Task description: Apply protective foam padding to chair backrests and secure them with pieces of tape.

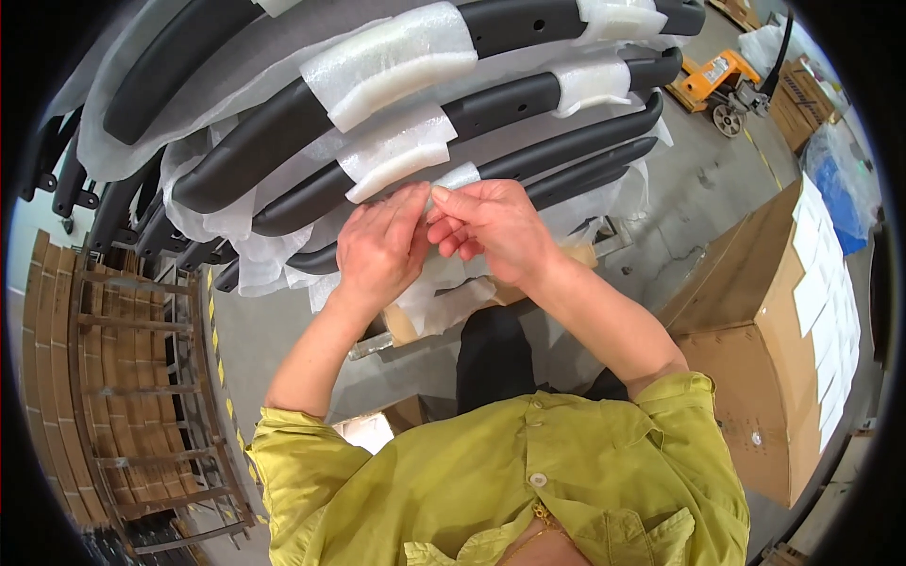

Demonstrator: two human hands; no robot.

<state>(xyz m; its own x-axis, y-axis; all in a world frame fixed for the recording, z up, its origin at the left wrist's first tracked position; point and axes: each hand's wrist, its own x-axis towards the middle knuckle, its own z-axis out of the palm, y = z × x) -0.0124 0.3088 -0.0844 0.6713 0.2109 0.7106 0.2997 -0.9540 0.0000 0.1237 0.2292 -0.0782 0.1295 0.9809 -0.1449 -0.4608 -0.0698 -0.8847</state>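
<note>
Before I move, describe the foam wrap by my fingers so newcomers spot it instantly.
Start at the curved black bars up top. Go down to your right hand; the white foam wrap shows just beyond it. Unlike the big wraps above, only a small patch shows.

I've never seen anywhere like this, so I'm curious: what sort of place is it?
Probably a factory or warehouse packing area: there are rows of curved black bars with white padding, an orange pallet jack and a large cardboard box.
</note>
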